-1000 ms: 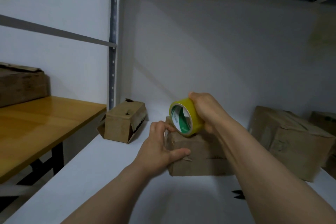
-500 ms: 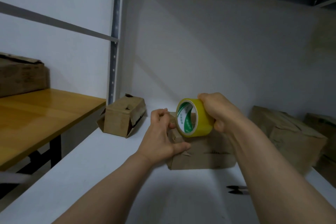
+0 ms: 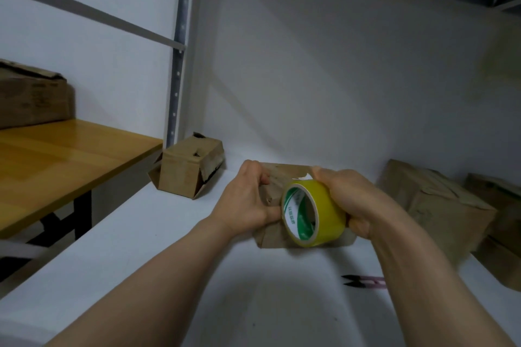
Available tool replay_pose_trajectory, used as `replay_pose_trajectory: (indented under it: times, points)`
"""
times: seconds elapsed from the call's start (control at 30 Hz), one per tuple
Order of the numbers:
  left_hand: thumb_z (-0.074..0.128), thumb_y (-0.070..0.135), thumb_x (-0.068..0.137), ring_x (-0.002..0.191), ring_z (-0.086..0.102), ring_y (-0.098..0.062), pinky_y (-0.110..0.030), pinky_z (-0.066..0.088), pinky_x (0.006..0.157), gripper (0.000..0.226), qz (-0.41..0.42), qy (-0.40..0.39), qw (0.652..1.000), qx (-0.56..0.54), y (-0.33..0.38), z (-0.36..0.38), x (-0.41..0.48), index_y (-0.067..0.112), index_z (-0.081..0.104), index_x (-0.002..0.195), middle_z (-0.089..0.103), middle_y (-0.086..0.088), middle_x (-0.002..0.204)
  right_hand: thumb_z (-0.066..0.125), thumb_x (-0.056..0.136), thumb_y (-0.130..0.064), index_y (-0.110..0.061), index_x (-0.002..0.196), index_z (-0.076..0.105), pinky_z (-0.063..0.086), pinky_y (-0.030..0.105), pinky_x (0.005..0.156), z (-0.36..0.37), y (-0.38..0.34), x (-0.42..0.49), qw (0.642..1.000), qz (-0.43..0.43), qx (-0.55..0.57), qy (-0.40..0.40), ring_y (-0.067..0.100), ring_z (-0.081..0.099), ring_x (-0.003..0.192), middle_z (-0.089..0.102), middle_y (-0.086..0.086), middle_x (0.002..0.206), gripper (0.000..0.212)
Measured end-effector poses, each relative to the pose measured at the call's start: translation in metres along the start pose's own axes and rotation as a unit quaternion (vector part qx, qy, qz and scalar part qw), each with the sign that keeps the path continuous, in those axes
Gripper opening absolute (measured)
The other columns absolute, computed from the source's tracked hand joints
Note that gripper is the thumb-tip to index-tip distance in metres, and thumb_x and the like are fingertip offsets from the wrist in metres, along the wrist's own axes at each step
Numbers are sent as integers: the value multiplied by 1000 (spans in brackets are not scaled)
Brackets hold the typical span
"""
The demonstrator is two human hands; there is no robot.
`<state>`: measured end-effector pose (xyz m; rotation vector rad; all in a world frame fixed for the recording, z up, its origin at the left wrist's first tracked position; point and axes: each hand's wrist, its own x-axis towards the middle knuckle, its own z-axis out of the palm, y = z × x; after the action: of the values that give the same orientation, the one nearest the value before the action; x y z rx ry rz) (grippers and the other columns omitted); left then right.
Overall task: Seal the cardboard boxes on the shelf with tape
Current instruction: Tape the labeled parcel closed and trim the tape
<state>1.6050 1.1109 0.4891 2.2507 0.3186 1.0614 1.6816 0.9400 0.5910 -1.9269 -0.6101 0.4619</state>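
A small brown cardboard box [image 3: 275, 235] lies on the white shelf [image 3: 141, 248] in the middle of the view. My left hand [image 3: 245, 200] grips its left end, fingers curled over the top and thumb on the front. My right hand [image 3: 352, 200] holds a roll of yellow tape [image 3: 313, 215] in front of the box's near face, thumb on top of the roll. A short bit of tape end sticks up by the thumb. Much of the box is hidden behind the roll and my hands.
A small box [image 3: 187, 170] with open flaps lies at the shelf's back left. Bigger boxes [image 3: 431, 205] stand at the right. Small snips [image 3: 363, 282] lie on the shelf by my right forearm. A wooden table [image 3: 64, 158] with a box [image 3: 31, 96] is left.
My right hand has brought the tape roll down and towards me, from above the box to in front of its near face. My left hand has stayed on the box's left end.
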Motion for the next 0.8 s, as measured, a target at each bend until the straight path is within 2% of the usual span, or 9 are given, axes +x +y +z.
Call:
replay_pose_trajectory:
  times: [0.1,0.2,0.27,0.33,0.47,0.57,0.67,0.73,0.8]
  points:
    - [82,57,59,101,53,-11,-39,52,85,78,23,-13,1000,-10,0,-3,1,30,38,117,44,7,113,56,99,-45,-16,111,61,57,43,87,-1,8,0,1000,5,2,4,28,67,96,68,10,108,31]
    - [66,71,63,106,47,-6,-35,51,91,84,49,-56,996,44,1,-6,3,46,38,139,36,9,117,58,97,-49,-19,126,56,59,43,82,-1,13,-3,1000,22,15,6,29,68,97,66,10,113,42]
    - [55,75,66,106,42,-4,-36,51,92,79,65,-64,991,93,2,-7,5,46,48,139,34,10,118,56,97,-50,-21,133,53,58,46,86,0,15,-3,999,26,20,-3,30,67,100,65,10,117,46]
    - [50,74,71,115,40,-6,-36,50,93,74,80,-68,988,113,3,-6,4,45,52,138,35,11,125,53,99,-49,-24,136,51,58,48,88,1,17,-4,999,27,30,-14,31,68,100,66,10,117,44]
    - [49,65,77,124,37,-8,-35,48,91,66,99,-80,983,133,1,-3,3,45,52,140,43,17,135,47,102,-46,-26,120,56,59,37,74,6,23,-9,999,25,42,-21,27,69,92,69,10,106,28]
    - [54,54,79,121,40,-9,-29,43,91,60,93,-77,982,144,4,-2,4,40,58,138,53,16,130,45,103,-47,-24,112,59,59,40,83,10,26,-10,999,17,39,-22,28,69,95,69,10,106,28]
    - [59,45,81,119,42,-7,-23,37,97,58,106,-68,989,82,5,1,2,33,61,137,54,11,127,44,104,-46,-26,104,58,58,43,88,9,27,-11,998,6,51,-24,27,69,96,69,9,106,25]
    - [57,44,82,130,39,-7,-27,39,105,64,94,-93,991,37,2,2,-2,39,48,145,45,12,138,44,103,-48,-28,102,58,58,43,88,8,28,-12,998,2,56,-22,25,69,95,70,7,105,24]
    - [62,36,77,147,27,-15,-42,37,114,79,69,-145,987,18,-2,0,-5,43,29,149,34,8,153,44,102,-51,-29,99,58,58,45,90,9,31,-12,999,-2,48,-17,25,69,95,69,5,105,26]
